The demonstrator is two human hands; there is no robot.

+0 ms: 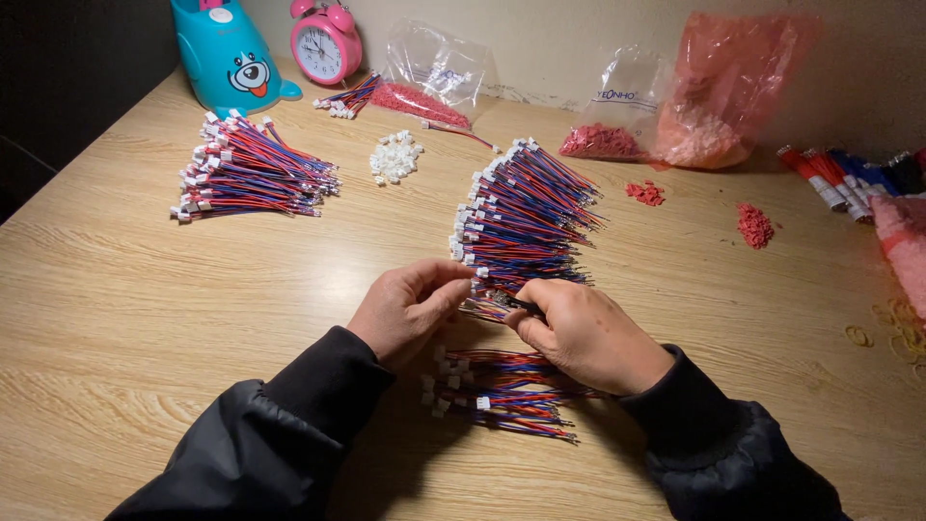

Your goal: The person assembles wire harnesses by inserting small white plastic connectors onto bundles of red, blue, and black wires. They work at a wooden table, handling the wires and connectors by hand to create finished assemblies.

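Left hand (410, 307) and right hand (579, 333) meet over the wooden table (145, 299). Both pinch the same small wire lead (487, 307): left fingertips at its white-connector end, right thumb and forefinger pressed together on the dark far end. Just beyond the pinch lies the large wire pile (521, 217); just beneath the wrists, a smaller wire bundle (497, 386)

Risks, as judged:
- lead is thin and the pinch shallow; a loose pull could let it slip into the large pile and be lost among identical leads
- right sleeve rests over the smaller bundle; drawing the arm back could drag and scatter it
- neighbouring wires touching the pinch may snag and lift along
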